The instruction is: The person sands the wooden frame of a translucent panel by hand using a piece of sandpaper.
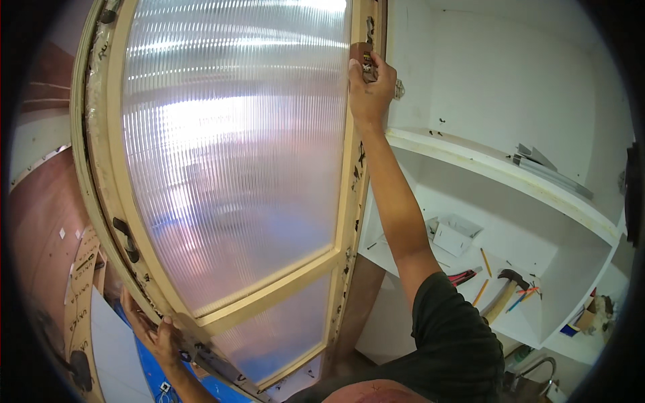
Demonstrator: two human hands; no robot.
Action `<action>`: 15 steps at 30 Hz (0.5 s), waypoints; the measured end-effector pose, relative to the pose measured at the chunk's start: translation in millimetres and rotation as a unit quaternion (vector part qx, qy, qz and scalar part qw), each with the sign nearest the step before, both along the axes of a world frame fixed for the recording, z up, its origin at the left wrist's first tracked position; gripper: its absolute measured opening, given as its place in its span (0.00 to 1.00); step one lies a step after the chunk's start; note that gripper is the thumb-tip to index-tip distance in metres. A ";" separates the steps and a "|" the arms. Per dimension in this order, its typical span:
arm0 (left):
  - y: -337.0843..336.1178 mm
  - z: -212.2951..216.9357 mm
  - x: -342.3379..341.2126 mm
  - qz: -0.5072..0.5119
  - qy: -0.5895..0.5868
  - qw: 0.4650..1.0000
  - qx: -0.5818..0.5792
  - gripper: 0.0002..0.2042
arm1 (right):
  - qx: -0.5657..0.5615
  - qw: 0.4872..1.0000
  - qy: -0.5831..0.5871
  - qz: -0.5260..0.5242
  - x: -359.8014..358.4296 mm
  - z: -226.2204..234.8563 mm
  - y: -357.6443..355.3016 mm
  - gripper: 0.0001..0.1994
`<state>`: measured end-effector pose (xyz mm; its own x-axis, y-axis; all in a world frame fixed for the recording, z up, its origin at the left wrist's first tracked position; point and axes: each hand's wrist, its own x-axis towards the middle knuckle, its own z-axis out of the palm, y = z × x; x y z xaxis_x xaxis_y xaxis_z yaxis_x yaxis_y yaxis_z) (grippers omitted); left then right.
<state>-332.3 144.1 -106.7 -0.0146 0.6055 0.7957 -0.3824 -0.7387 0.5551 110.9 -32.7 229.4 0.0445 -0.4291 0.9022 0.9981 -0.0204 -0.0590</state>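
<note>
- Against the white cabinet (pixel 497 80), a tall door (pixel 235 168) of ribbed translucent panel in a pale wooden frame stands tilted.
- Right hand (pixel 368 91) is closed on a small brown block (pixel 363 59) at the frame's upper edge, apparently steadying the door.
- Left hand (pixel 156 336) grips the lower frame edge.
- Shelves inside hold a hammer (pixel 505 292), pencils (pixel 484 277) and a small white box (pixel 455 235).

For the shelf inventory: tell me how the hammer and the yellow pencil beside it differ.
The hammer is thicker, with a pale wooden handle and a dark metal head; the yellow pencil is a thin plain stick. The hammer carries its heavy head at the upper end, while the pencil is even along its length. The hammer lies nearer the blue and orange pencils; the yellow pencil lies nearer the red-handled tool. Both lie flat on the white shelf, slanted alike.
</note>
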 end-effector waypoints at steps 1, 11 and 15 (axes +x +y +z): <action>0.4 -0.5 0.1 0.006 0.002 1.000 0.001 0.47 | 0.006 1.000 0.001 -0.016 1.6 1.0 0.5 0.24; 4.7 -1.6 -0.9 0.022 0.008 1.000 0.020 0.47 | -0.005 1.000 0.016 -0.024 8.0 36.2 -3.0 0.22; 2.6 1.2 2.1 0.019 0.005 1.000 0.015 0.47 | 0.001 0.999 0.001 -0.052 20.1 65.7 -4.5 0.23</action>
<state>-330.2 146.7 -105.6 -0.0294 0.5808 0.8135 -0.3477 -0.7690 0.5364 131.0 -37.2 295.1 0.0015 -0.4325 0.9016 0.9904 -0.1239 -0.0611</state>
